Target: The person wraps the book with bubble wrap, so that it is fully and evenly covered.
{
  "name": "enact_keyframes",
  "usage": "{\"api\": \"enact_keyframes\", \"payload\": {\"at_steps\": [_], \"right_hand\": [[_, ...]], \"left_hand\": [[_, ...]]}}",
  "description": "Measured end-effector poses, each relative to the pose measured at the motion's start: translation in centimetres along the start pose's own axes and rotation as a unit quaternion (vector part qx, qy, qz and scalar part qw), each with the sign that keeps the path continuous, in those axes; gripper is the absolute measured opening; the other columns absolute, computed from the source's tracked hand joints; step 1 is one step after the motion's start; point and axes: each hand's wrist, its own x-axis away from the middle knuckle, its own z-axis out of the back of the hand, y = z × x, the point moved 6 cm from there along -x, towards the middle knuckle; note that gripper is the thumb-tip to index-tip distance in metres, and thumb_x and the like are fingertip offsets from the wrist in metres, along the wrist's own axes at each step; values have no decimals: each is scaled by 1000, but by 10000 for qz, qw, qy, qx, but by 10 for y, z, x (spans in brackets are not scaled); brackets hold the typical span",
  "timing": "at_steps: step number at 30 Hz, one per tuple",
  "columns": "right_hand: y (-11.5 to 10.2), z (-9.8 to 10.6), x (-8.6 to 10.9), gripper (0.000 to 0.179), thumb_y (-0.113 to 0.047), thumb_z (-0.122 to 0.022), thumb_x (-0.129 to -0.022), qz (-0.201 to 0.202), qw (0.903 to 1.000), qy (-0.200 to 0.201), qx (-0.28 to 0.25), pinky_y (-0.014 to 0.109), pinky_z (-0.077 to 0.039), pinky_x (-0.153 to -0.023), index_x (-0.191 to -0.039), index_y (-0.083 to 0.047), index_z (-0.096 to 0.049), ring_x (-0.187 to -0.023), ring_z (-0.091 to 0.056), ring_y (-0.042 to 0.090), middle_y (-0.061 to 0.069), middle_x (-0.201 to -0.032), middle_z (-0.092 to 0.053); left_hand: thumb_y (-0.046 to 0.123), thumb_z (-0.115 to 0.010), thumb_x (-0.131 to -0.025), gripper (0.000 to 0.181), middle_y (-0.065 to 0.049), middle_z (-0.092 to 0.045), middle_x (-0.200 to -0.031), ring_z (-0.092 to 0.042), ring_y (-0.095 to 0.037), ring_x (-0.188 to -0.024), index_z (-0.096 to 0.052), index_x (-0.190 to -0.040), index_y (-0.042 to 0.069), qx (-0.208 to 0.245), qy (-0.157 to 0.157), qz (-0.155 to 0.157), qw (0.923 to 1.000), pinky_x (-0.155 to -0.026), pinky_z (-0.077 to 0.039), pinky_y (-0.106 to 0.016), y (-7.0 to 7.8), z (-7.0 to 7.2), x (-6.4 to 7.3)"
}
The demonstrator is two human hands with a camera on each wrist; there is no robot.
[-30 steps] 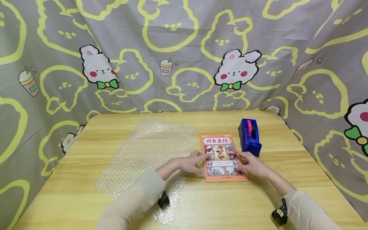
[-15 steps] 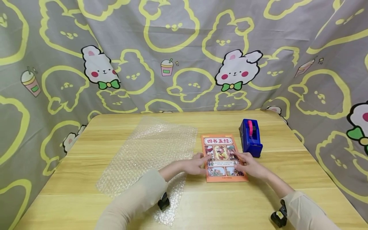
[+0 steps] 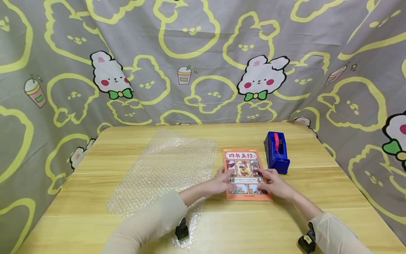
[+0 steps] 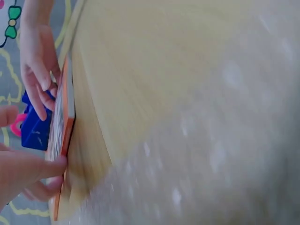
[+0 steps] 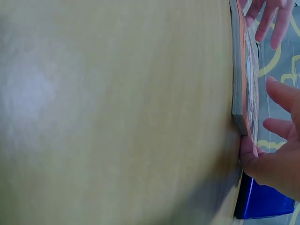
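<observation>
The left hand [image 3: 218, 184] and right hand [image 3: 279, 184], fingers loosely spread, touched the book [image 3: 245, 168] without gripping (dispenser [image 3: 276, 155] just beside it).

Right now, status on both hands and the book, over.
Left hand at left edge of book, right hand at right edge. Book face up. Tape dispenser just beyond right hand; bubble wrap to left.

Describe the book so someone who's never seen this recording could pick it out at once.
On the wooden table, look between the clear bubble wrap and the blue tape dispenser. There, the person's left hand and right hand touch a book from either side. Its orange cover with illustrated panels sets it apart from the transparent wrap and blue dispenser.
</observation>
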Motion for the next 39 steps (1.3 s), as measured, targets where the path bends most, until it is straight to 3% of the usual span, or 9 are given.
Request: {"api": "enact_keyframes", "payload": {"at_steps": [6,10,12,16,19,22,29,34,39], "right_hand": [[2,-2,0,64,-21,-62,-87,-75,9999,71,-9,65,-27,-94,-138,3,-33,-115,-30,44,29,-125,-26],[4,-3,0,64,-21,-62,-86,-106,9998,141,-11,64,-28,-94,-138,3,-33,-114,-31,42,29,-126,-26],[5,-2,1,64,-20,-63,-85,-108,9997,197,0,64,-28,-94,-137,3,-34,-113,-32,42,30,-126,-27],[5,-2,2,64,-16,-64,-84,-73,9995,302,-16,63,-30,-93,-137,4,-35,-112,-34,42,30,-125,-28],[4,-2,3,64,-14,-65,-83,-56,9994,336,-39,62,-30,-93,-137,4,-35,-111,-34,41,31,-126,-28],[3,-2,3,64,-13,-64,-83,-23,9995,315,-63,63,-30,-93,-137,4,-35,-112,-33,42,31,-127,-28],[4,-1,3,62,-13,-64,-83,58,9994,341,-46,63,-30,-93,-137,3,-36,-114,-35,46,32,-128,-28],[4,-1,3,64,-15,-64,-83,68,9995,250,-187,61,-33,-92,-138,2,-35,-113,-38,47,31,-127,-28],[4,-1,4,69,-19,-63,-85,68,9983,47,-576,57,-36,-91,-141,0,-27,-113,-40,47,33,-129,-26]], "left_hand": [[7,-58,-82,73,-22,-9,-149,-18,-42,-132,-21,-144,3,1525,600,46,9865,-104,-22,-58,-3,4,-8],[-1,-58,-80,76,-21,-13,-149,-36,-38,-123,-18,-144,1,2042,598,-17,9771,-101,-33,-50,-4,6,-12],[-3,-57,-79,77,-21,-15,-149,-48,-35,-110,-17,-144,1,2187,598,-1,9740,-97,-39,-45,-5,7,-13],[-10,-55,-76,76,-24,-32,-138,-56,-26,-93,-19,-143,-1,2590,619,18,9639,-86,-48,-36,-10,11,-18],[-14,-52,-76,75,-24,-40,-129,-58,-24,-89,-21,-143,1,2779,545,47,9591,-84,-50,-35,-11,12,-21],[-14,-51,-77,75,-25,-38,-132,-58,-21,-84,-23,-144,6,2712,451,59,9615,-79,-52,-32,-10,12,-22],[-16,-53,-77,82,-24,-19,-146,-55,-16,-65,-19,-146,13,2784,257,20,9601,-56,-50,-21,-6,12,-26],[-19,-52,-76,85,-21,-10,-150,-57,-16,-67,-20,-146,16,2806,191,-92,9596,-55,-51,-21,-4,16,-24],[-19,-51,-75,87,-18,-8,-151,-57,-18,-72,-20,-146,21,2607,17,-469,9643,-63,-53,-25,5,23,-21]]}}
